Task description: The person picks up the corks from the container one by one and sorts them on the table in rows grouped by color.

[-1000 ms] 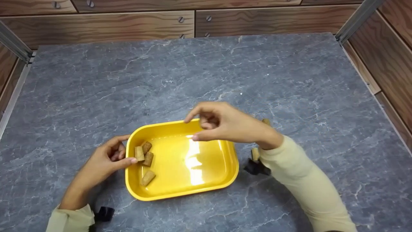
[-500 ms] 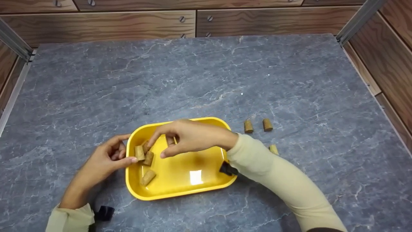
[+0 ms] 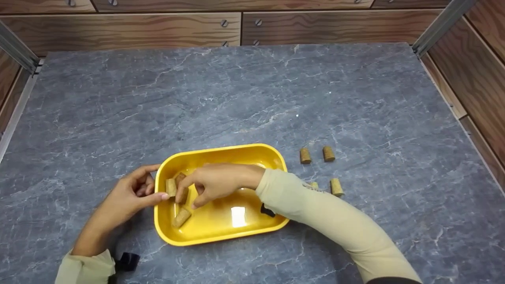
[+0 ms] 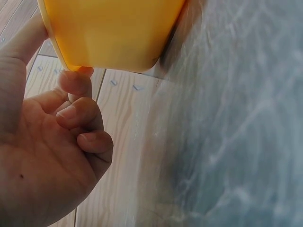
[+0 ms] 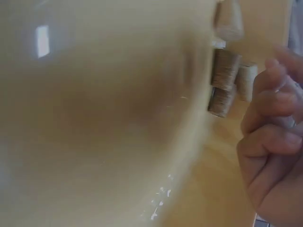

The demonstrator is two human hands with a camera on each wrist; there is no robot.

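My left hand grips the left rim of a yellow plastic tray, its thumb over the inner side and its fingers outside. In the left wrist view, that hand pinches the rim. Several corks lie at the tray's left end, among them a light cork by the thumb and a lower cork. Over them reaches my right hand, index finger partly covering a darker cork, thumb apart. In the right wrist view, the right hand has bent fingers, nothing visible in them, beside the corks.
Right of the tray, several more corks stand on the grey marbled table, including a brown cork and a light cork. The right sleeve partly hides one. Wood-patterned panels border the table.
My right hand has moved left and down into the tray, to the corks. Its sleeve has uncovered corks on the table at the right. The left hand and tray stay in place.
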